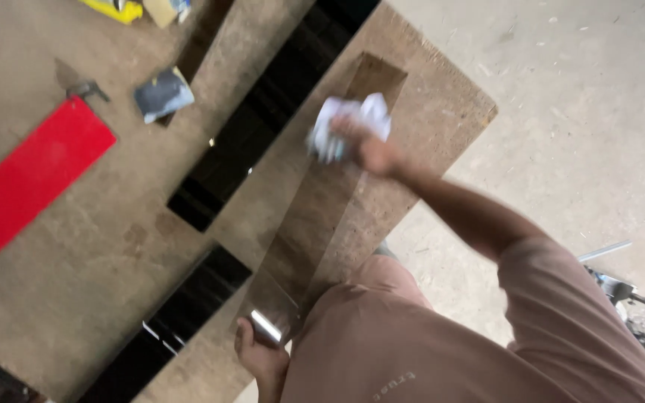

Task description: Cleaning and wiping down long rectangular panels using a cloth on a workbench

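A long glass strip lies on the desk, running from the near edge to the far right corner. The right hand presses a crumpled cloth on its far end; the left hand sits at its near end. Left of the strip lie two dark panels, one farther, one nearer. Farther left lies a flat board, with what may be a folded paper beyond it.

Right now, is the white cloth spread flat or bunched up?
Bunched up. The white cloth sits as a crumpled wad under the right hand, pressed on the long glass strip lying flat on the workbench.
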